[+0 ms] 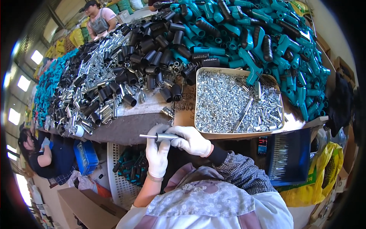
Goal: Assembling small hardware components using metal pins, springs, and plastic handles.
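My left hand [157, 156], in a white glove, is closed around a grey metal cylinder [166, 136] with a thin rod sticking out to the left. My right hand [193, 142], gloved too, grips the other end of that cylinder, its fingers hiding the tip. Both hands are held just in front of the table's near edge. Just beyond my right hand stands a shallow tray [236, 133] full of small shiny metal parts. A pen-like metal rod [243, 114] and a short metal tube [257, 91] lie on them.
Teal tool housings [228, 30] are heaped behind the tray. Black sleeves [156, 57] and silver metal parts [103, 57] cover the table's left part. A perforated white basket [113, 168] with teal parts and a blue bin [301, 156] flank me. Two people [101, 19] [44, 156] are farther off.
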`<state>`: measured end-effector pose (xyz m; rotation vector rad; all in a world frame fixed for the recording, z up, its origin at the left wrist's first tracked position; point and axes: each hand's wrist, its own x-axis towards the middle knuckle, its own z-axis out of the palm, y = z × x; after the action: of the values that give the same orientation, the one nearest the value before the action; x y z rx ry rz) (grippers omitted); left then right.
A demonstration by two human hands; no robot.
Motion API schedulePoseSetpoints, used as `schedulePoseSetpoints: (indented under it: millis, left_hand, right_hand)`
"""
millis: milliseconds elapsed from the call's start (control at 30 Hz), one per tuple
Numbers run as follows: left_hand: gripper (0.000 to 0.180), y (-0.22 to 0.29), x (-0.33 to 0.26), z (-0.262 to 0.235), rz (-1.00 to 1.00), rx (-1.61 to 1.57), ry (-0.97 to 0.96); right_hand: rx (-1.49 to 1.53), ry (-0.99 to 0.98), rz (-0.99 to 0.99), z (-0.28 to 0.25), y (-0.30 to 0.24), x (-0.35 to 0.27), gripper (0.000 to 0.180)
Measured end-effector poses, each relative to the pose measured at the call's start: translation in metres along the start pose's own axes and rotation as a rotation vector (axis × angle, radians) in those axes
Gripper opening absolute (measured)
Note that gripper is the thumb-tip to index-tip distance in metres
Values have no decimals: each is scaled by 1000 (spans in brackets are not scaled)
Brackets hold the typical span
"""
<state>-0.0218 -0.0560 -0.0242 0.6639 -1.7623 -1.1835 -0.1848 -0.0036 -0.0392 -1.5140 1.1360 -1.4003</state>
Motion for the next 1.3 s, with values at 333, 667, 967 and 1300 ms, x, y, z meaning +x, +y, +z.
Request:
schedulePoseSetpoints:
  millis: [333, 667, 967, 1300]
  left_hand:
    - [53, -4, 115, -29, -97, -593, 284]
    - [40, -68, 181, -12, -224, 982, -180]
    - [38, -58, 171, -34, -138, 398, -37]
    - [44, -52, 108, -68, -496, -584, -143]
  right_hand:
    - [90, 87, 208, 6, -15, 4, 30]
    - [118, 77, 237, 12, -15, 5, 20]
    - [133, 79, 281, 12, -14, 6, 21]
    - [115, 110, 279, 16, -11, 11, 23]
